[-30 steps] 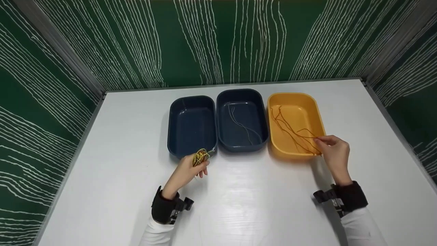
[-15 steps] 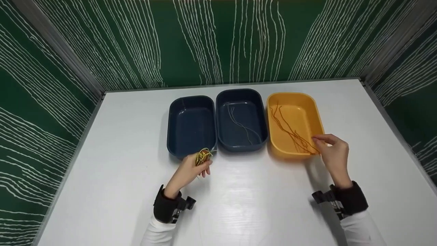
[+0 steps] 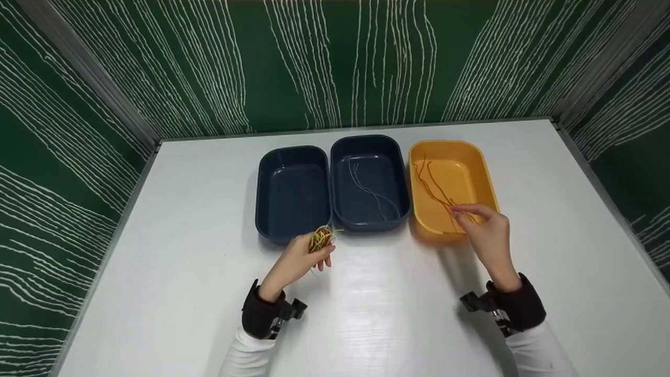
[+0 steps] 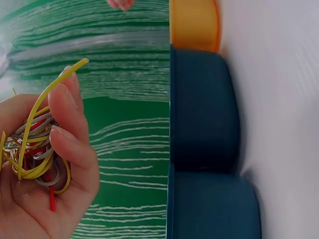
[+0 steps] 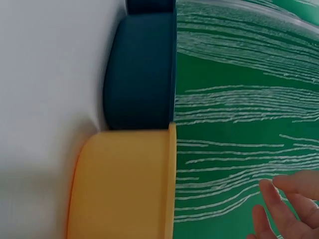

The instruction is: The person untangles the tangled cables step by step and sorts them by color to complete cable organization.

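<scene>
In the head view my left hand (image 3: 297,260) grips a tangled bundle of wires (image 3: 320,240) by the near right corner of the left blue bin (image 3: 293,199). The left wrist view shows yellow, grey and red strands in the bundle (image 4: 35,149), one yellow end sticking up past the fingertips. My right hand (image 3: 489,238) is over the near edge of the yellow bin (image 3: 463,180), thumb and index finger close together. No wire shows at those fingertips (image 5: 269,186) in the right wrist view. Several reddish wires (image 3: 437,199) lie in the yellow bin, partly hidden by the right hand.
Between the other two stands a middle blue bin (image 3: 384,175) with thin grey wires (image 3: 365,189) in it. All three bins sit side by side on a white table (image 3: 366,303). Green walls (image 3: 340,63) with white streaks enclose the table's back and sides.
The right hand let go of a reddish wire, which dropped into the yellow bin, and then moved left over its near edge. The left hand shifted slightly right with its bundle.
</scene>
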A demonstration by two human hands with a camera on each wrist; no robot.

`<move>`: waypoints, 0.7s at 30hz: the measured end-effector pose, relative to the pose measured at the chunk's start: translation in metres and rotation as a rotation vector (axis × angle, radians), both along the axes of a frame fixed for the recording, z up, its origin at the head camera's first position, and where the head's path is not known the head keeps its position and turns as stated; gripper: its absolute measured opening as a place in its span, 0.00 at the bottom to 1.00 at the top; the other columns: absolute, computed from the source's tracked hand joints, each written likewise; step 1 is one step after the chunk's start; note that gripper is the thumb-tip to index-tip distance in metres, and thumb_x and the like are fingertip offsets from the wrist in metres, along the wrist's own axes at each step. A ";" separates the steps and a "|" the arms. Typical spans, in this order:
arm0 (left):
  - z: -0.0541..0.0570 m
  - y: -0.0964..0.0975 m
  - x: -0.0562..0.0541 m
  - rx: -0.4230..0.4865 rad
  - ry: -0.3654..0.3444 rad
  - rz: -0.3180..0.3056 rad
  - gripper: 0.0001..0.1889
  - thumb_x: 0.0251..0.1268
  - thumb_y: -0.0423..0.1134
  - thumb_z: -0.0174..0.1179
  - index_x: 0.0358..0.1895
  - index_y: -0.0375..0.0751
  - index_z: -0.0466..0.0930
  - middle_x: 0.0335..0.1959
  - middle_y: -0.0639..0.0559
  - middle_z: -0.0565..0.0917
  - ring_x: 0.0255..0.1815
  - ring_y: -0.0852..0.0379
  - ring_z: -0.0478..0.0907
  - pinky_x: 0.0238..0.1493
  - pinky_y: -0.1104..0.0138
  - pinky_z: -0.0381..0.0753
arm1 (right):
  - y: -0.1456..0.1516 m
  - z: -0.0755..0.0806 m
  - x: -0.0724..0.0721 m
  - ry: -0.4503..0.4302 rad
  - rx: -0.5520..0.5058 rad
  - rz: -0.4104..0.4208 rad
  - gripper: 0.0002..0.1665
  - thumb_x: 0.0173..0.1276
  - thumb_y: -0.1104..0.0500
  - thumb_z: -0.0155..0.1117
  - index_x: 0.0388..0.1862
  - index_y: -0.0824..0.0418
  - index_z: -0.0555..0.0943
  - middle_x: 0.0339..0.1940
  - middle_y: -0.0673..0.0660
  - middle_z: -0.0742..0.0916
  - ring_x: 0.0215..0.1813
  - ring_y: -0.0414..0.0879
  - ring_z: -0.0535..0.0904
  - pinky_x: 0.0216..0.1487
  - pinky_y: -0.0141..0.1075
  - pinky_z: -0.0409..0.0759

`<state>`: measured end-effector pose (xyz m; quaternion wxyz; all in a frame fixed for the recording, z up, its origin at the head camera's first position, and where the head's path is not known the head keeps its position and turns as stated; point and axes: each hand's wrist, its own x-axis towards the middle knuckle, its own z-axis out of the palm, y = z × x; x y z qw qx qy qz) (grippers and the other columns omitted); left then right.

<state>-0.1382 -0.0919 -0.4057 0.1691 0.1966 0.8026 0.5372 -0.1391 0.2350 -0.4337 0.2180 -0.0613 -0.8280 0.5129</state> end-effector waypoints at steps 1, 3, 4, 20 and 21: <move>0.000 0.001 0.000 -0.003 0.002 -0.003 0.08 0.62 0.32 0.51 0.35 0.27 0.74 0.22 0.35 0.79 0.21 0.42 0.74 0.20 0.75 0.67 | -0.004 0.000 -0.001 0.009 -0.010 0.022 0.06 0.54 0.68 0.65 0.32 0.68 0.83 0.33 0.62 0.85 0.36 0.27 0.75 0.41 0.21 0.70; 0.001 0.003 0.001 -0.003 -0.001 -0.013 0.08 0.63 0.32 0.51 0.35 0.28 0.74 0.23 0.35 0.80 0.21 0.42 0.74 0.20 0.75 0.67 | -0.012 0.001 -0.001 0.026 -0.021 0.056 0.06 0.53 0.69 0.65 0.32 0.69 0.83 0.33 0.63 0.85 0.36 0.26 0.76 0.42 0.21 0.71; 0.002 0.005 0.001 -0.002 -0.004 -0.018 0.08 0.63 0.32 0.51 0.35 0.28 0.74 0.23 0.35 0.79 0.21 0.42 0.74 0.20 0.75 0.67 | -0.016 0.001 -0.001 0.037 -0.013 0.069 0.06 0.52 0.69 0.66 0.31 0.68 0.83 0.33 0.63 0.85 0.36 0.25 0.75 0.43 0.20 0.70; 0.012 0.028 0.007 -0.001 0.014 -0.106 0.06 0.62 0.31 0.52 0.32 0.30 0.75 0.22 0.34 0.79 0.22 0.40 0.75 0.21 0.76 0.67 | -0.096 0.020 0.010 0.095 -0.060 0.430 0.05 0.51 0.74 0.63 0.30 0.75 0.81 0.30 0.66 0.83 0.37 0.42 0.76 0.46 0.26 0.70; 0.012 0.029 0.007 -0.004 0.017 -0.112 0.07 0.62 0.32 0.52 0.32 0.30 0.75 0.22 0.34 0.79 0.23 0.39 0.75 0.21 0.76 0.67 | -0.099 0.020 0.010 0.090 -0.048 0.442 0.05 0.51 0.73 0.63 0.30 0.74 0.81 0.30 0.65 0.83 0.38 0.43 0.76 0.46 0.28 0.70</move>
